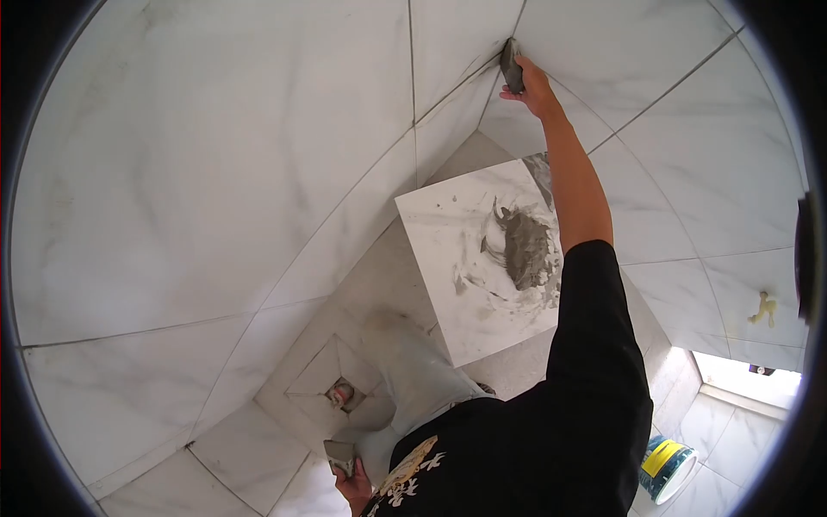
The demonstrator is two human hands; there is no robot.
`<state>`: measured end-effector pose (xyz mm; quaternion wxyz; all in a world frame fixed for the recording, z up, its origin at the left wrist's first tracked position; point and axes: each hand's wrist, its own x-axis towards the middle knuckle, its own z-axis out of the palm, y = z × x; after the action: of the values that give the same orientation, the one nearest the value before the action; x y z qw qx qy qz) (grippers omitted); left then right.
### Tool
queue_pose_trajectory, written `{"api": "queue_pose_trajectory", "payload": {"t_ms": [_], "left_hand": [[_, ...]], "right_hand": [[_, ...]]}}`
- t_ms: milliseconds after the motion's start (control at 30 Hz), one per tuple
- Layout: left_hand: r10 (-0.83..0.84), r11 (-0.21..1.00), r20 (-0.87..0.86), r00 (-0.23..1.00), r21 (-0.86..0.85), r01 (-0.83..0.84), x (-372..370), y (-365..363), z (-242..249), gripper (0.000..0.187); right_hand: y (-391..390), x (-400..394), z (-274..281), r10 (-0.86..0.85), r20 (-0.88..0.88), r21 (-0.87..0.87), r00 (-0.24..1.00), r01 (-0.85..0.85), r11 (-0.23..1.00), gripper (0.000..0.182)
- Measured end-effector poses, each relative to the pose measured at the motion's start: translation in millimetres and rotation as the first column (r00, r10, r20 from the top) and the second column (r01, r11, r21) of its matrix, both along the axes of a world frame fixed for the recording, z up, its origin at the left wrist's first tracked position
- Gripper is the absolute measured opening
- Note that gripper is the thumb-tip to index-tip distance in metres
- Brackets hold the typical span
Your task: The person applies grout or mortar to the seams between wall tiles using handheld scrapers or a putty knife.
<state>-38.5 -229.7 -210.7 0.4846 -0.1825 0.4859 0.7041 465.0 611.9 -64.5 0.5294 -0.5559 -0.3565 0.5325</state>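
Note:
My right hand (532, 89) is raised to the wall corner at the top, closed round a dark grey flat tool (512, 67) whose edge touches the joint between the tiles. Low in the view, my left hand (353, 484) holds a grey scraper (340, 456) near my body. Between them lies a white tile board (439, 233), tilted in view, with a heap of grey paste (525, 248) and smears on it.
White marbled wall tiles (189, 172) rise on both sides. A square floor drain (343, 393) is at the lower left of the board. A bucket with a yellow label (668, 470) stands at the lower right, below a yellowish wall fitting (762, 308).

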Motion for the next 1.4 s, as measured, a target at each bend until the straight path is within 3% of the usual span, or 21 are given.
{"api": "queue_pose_trajectory", "payload": {"t_ms": [67,167,267,300,333,433,467,533,633,700,767,833,867,933,1000,1100,1200,1267,1300,1367,1400], "left_hand": [[-0.005,1.000,-0.056,0.998,0.022,0.006,-4,-10,5,0.047],[0.033,0.999,0.040,0.999,0.000,-0.033,-8,-8,-1,0.048],[0.000,1.000,-0.053,0.999,0.018,0.001,-16,5,2,0.049],[0.025,0.999,-0.139,0.990,0.050,-0.018,-7,37,17,0.050],[0.030,0.992,-0.099,0.995,0.123,-0.018,-7,60,26,0.050],[-0.019,0.953,-0.070,0.997,0.299,0.039,-3,145,57,0.046],[-0.046,0.964,-0.113,0.993,0.256,0.074,5,177,72,0.046],[-0.127,0.961,-0.142,0.982,0.226,0.157,21,239,85,0.044],[-0.304,0.896,-0.232,0.924,0.259,0.360,45,307,103,0.041],[-0.356,0.882,-0.154,0.922,0.272,0.386,72,352,144,0.038],[-0.421,0.854,-0.103,0.901,0.291,0.432,94,385,186,0.034],[-0.474,0.822,-0.100,0.875,0.307,0.480,112,405,224,0.032],[-0.494,0.801,-0.117,0.862,0.325,0.503,116,410,236,0.032],[-0.494,0.772,-0.165,0.854,0.370,0.518,115,413,247,0.033],[-0.521,0.717,-0.230,0.822,0.405,0.567,119,413,258,0.035],[-0.420,0.719,-0.355,0.835,0.431,0.545,132,406,267,0.037],[-0.346,0.726,-0.391,0.853,0.464,0.507,131,401,269,0.036],[-0.331,0.660,-0.370,0.868,0.566,0.494,127,396,267,0.035],[-0.333,0.661,-0.371,0.867,0.563,0.496,127,393,266,0.035],[-0.365,0.648,-0.142,0.920,0.670,0.361,127,392,267,0.031],[-0.380,0.635,-0.140,0.914,0.679,0.368,127,393,262,0.031]], "right_hand": [[0,-9,-11,0.018,-0.020,0.020,1.000,-0.018,1.000,0.039],[-6,-19,-7,0.008,0.029,-0.022,1.000,-0.007,1.000,0.039],[-41,-55,-22,-0.015,0.052,0.105,0.999,0.009,0.994,0.044],[-65,-77,-11,-0.022,0.077,0.072,0.997,0.017,0.997,0.045],[-76,-93,-13,-0.001,0.113,0.012,0.994,0.000,1.000,0.045],[-138,-159,-9,0.021,0.236,0.156,0.971,-0.059,0.986,0.055],[-148,-174,-26,0.073,0.301,0.221,0.951,-0.144,0.965,0.059],[-180,-201,-26,0.142,0.157,0.162,0.977,-0.167,0.973,0.061],[-217,-192,-11,0.364,0.049,0.076,0.930,-0.366,0.927,0.065],[-243,-172,18,0.650,-0.152,0.153,0.745,-0.632,0.760,0.067],[-276,-164,50,0.792,-0.222,0.320,0.569,-0.724,0.610,0.065],[-296,-152,59,0.880,0.038,0.357,0.473,-0.829,0.430,0.063],[-309,-155,72,0.897,0.047,0.351,0.440,-0.848,0.398,0.063],[-330,-153,110,0.646,0.553,0.423,0.526,-0.845,0.326,0.060],[-331,-150,124,0.578,0.622,0.420,0.529,-0.848,0.324,0.056],[-326,-142,133,0.438,0.720,0.455,0.538,-0.843,0.287,0.055],[-317,-135,145,0.474,0.749,0.305,0.463,-0.876,0.373,0.055],[-310,-129,148,0.251,0.908,0.223,0.334,-0.896,0.384,0.053],[-309,-126,142,0.253,0.907,0.224,0.336,-0.895,0.386,0.053],[-304,-122,139,0.647,0.450,0.390,0.615,-0.788,0.477,0.055],[-306,-116,138,0.632,0.461,0.389,0.623,-0.782,0.488,0.055]]}}
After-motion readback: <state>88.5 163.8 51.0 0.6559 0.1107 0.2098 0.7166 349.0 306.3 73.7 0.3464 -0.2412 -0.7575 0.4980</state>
